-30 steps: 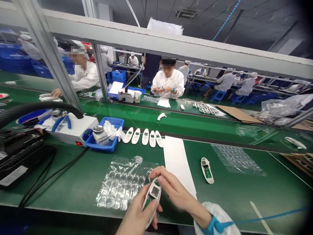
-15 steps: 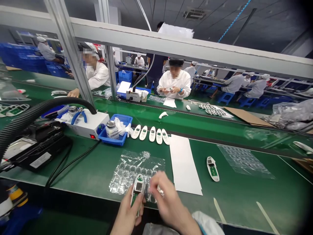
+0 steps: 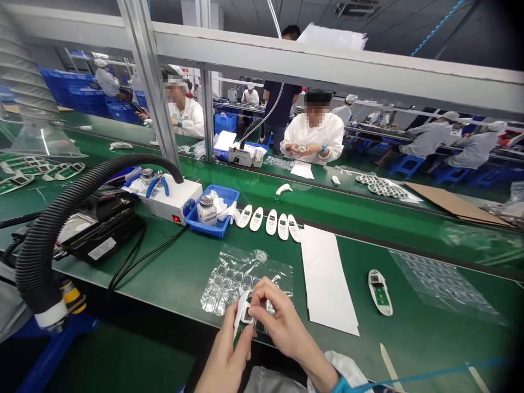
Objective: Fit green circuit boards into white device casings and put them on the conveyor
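Left hand's curled snug round the white handset, down near 6 o'clock in the view. Right hand has its fingertips bunched at the screen, can't tell if they hold anything. I reckon a stray fingertip could smudge it, or a slack left grip could let the handset twist. Long axis runs roughly 1-to-7 o'clock, screen end at 1

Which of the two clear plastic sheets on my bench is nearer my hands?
The sheet left of the white paper, partly behind your right hand; the other sheet lies right of that paper.
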Available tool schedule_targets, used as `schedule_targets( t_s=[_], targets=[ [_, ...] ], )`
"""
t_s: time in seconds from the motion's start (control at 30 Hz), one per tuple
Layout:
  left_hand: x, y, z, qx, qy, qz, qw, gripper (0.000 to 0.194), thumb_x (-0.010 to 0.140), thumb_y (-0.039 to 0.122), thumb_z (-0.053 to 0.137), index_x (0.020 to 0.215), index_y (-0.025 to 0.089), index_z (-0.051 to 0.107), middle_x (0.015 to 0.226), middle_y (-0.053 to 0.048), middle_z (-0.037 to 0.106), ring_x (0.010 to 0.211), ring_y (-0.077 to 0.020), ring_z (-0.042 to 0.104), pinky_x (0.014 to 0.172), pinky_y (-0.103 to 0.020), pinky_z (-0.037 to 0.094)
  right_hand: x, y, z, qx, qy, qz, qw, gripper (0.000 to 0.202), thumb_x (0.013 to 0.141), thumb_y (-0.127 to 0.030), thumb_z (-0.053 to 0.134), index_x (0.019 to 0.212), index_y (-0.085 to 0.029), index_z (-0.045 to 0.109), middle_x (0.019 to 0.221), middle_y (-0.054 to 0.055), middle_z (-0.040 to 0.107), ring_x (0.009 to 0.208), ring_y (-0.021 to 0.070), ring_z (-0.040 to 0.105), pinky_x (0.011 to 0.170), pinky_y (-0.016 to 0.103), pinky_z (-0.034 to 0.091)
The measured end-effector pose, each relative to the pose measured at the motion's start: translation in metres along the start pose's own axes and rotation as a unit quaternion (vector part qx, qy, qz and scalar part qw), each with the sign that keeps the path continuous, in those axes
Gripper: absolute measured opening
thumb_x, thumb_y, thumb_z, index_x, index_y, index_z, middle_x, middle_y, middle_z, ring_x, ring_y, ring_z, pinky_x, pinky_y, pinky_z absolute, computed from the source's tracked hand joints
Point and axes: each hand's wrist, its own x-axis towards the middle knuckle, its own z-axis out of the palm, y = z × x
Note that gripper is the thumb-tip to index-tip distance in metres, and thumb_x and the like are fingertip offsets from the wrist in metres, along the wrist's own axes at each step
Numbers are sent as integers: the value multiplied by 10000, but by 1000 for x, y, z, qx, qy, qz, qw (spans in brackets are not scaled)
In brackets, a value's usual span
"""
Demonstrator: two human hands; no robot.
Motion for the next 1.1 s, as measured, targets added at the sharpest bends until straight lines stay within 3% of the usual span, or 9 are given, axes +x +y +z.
schedule_targets(
  t_s=[0.13, 0.3, 0.47, 0.57, 0.67, 0.73, 0.83, 0.97, 1.1],
  targets=[
    [1, -2, 0, 9, 5, -9, 1000, 685, 772, 641, 550, 1303, 228, 422, 720, -6, 559, 602, -133, 433, 512, -222, 356, -3, 7, 3, -87, 8, -57, 995, 170, 919, -96, 430, 795, -211, 444, 808, -4, 479, 762, 155, 452, 728, 291, 360],
    [0, 5, 5, -68, 4, -80, 994, 780, 717, 649, 621, 1324, 231, 367, 618, 60, 460, 515, -90, 352, 458, -196, 235, -14, 14, 17, -159, 49, -160, 973, 183, 928, -73, 336, 841, -215, 413, 850, 17, 486, 796, 171, 451, 783, 336, 367],
    [-1, 11, 4, -129, 8, -51, 990, 595, 739, 583, 654, 1175, 225, 463, 720, 25, 520, 534, -82, 360, 439, -189, 240, -12, 8, 16, -22, 103, 2, 994, 208, 991, -269, 354, 810, -213, 442, 755, -12, 458, 669, 136, 444, 614, 255, 368],
    [-2, 10, 1, -64, 29, -39, 997, 602, 786, 598, 583, 1254, 255, 424, 731, 16, 540, 559, -112, 440, 473, -209, 333, -8, 6, 14, -33, 35, 56, 997, 251, 981, -342, 408, 775, -209, 462, 699, -25, 479, 629, 129, 448, 581, 247, 349],
    [-4, 5, -3, 51, 61, 21, 997, 586, 852, 580, 470, 1338, 265, 383, 972, -75, 633, 822, -216, 598, 691, -303, 466, -7, 10, 16, -121, 3, 24, 992, 234, 980, -293, 406, 764, -209, 434, 737, -13, 499, 674, 140, 464, 629, 260, 358],
    [-4, 0, -6, 114, 64, 62, 990, 561, 878, 547, 424, 1354, 253, 375, 1271, -132, 561, 1119, -283, 541, 885, -373, 434, -9, 12, 19, -197, -1, -18, 980, 236, 989, -236, 348, 763, -210, 410, 756, -3, 495, 692, 150, 460, 675, 283, 363],
    [-1, -5, -10, 152, 49, 85, 984, 517, 906, 491, 379, 1363, 252, 351, 1400, -131, 474, 1265, -296, 437, 1007, -423, 348, -16, 6, 24, -273, -2, -88, 958, 221, 971, -163, 325, 767, -207, 398, 743, 3, 491, 690, 156, 455, 748, 323, 370],
    [6, -3, -18, 134, 38, 57, 989, 486, 897, 493, 394, 1313, 243, 367, 1162, -123, 598, 1034, -269, 567, 889, -385, 426, -16, -13, 16, -287, -2, -187, 939, 231, 938, -145, 332, 719, -203, 375, 696, 6, 472, 656, 151, 431, 719, 319, 370],
    [8, 8, -23, 48, 51, -13, 997, 441, 860, 577, 449, 1180, 279, 391, 755, 20, 530, 619, -152, 469, 565, -253, 401, 29, 1, -20, -342, 15, -12, 940, 346, 990, -259, 263, 673, -208, 391, 642, -16, 481, 609, 134, 461, 681, 286, 380]
  ],
)
